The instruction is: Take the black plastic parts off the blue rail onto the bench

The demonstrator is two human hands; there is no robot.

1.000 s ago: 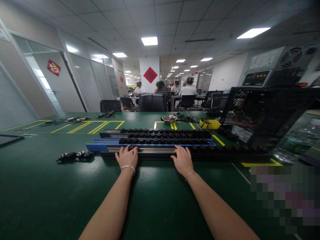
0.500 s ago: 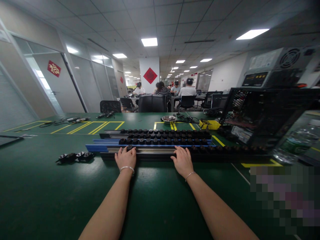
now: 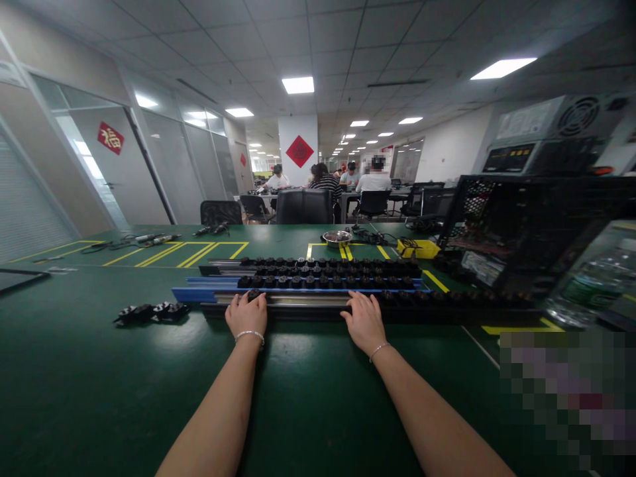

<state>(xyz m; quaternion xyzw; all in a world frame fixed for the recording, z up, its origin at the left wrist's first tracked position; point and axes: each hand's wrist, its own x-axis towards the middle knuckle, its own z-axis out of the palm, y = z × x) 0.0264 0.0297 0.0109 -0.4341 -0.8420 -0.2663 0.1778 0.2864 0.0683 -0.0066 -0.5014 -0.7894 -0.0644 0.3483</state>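
My left hand grips a small black round-topped module between thumb and fingers, at the left part of the nearest rail. This long black rail has a shiny metallic channel. My right hand rests on the same rail with fingers spread, beside a row of black modules on its right part. Behind it lie blue rails and another black rail, bearing rows of similar modules. Several loose black modules lie on the table left of the rails.
The green table has yellow tape lines. Farther back are a metal bowl, a yellow tray and cables. A computer case and a water bottle stand at the right. People sit beyond the table.
My left hand has shifted slightly left along the rail with the black module. My right hand stays in nearly the same place.
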